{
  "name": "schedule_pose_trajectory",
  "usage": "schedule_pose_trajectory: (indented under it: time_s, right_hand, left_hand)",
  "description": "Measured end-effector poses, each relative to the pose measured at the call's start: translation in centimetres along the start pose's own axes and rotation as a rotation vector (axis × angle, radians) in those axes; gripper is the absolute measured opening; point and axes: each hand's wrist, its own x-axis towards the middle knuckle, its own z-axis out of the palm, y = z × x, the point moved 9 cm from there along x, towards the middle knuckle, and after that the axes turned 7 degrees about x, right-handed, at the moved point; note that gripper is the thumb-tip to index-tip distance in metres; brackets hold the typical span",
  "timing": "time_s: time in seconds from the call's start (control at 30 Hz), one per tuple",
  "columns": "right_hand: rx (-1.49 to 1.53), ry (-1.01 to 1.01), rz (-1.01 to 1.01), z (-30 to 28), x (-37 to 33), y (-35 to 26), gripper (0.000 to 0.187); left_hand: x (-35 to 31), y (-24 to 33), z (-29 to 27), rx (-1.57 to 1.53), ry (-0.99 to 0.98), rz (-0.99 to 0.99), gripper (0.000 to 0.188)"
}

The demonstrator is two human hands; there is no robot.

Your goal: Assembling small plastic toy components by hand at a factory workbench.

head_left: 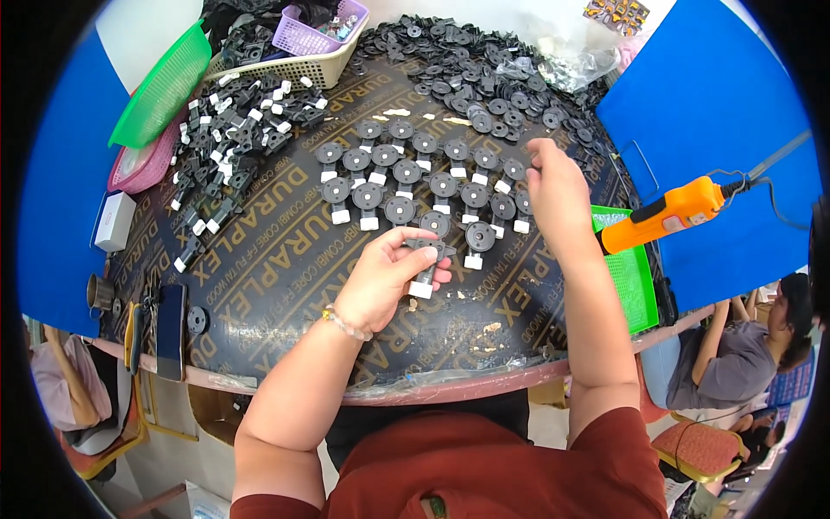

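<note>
My left hand (380, 281) is closed around a black plastic part with a white end (422, 289), held low over the near middle of the table. Farther right and higher, my right hand (555, 186) reaches toward the back right, its fingers curled together. Whatever it may pinch is too small or hidden to make out. Between the hands and beyond them stand several rows of similar parts, each a black disc (443, 183) over a white end. The closest of these is a disc part (478, 236) just right of my left hand. A heap of loose black discs (510, 99) spreads beyond my right hand.
Jumbled black-and-white parts (229, 147) lie at the left, beside a green basket (164, 82) and a pink one (143, 169). An orange electric screwdriver (666, 216) lies over a green tray (635, 285) at the right. A phone (171, 320) rests near the left edge.
</note>
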Motion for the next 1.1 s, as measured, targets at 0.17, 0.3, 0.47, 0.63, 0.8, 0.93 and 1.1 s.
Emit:
schedule_pose_trajectory:
  time_s: [0.17, 0.3, 0.47, 0.63, 0.8, 0.93, 1.1]
  right_hand:
    - [-0.107, -0.01, 0.057, 5.6, 5.6, 2.0, 0.027]
    - [-0.085, -0.125, 0.149, 12.0, 10.2, 6.3, 0.026]
    - [-0.208, -0.397, 0.23, 16.4, 11.8, 8.6, 0.039]
    - [-0.136, -0.3, 0.177, 14.9, 12.0, 7.2, 0.044]
    - [0.51, -0.256, 0.074, 9.7, 8.8, -0.4, 0.052]
    - [0.587, -0.582, -0.193, 6.8, -0.3, -10.1, 0.041]
    - [0.547, -0.927, -0.445, 7.2, -10.1, -12.8, 0.038]
  left_hand:
    - [-0.3, 0.4, -0.8, 0.006, 0.069, -0.009, 0.024]
    - [-0.1, 0.4, -1.1, -0.012, 0.068, 0.012, 0.023]
    - [-0.2, 0.5, -1.5, -0.044, 0.068, 0.069, 0.027]
    - [-0.1, 0.9, -1.6, -0.13, 0.075, 0.074, 0.032]
    - [0.0, 2.3, -2.7, -0.247, 0.16, 0.213, 0.033]
    - [-0.4, 3.1, -6.3, -0.374, 0.322, 0.289, 0.028]
    - [0.0, 3.2, -6.8, -0.353, 0.33, 0.326, 0.031]
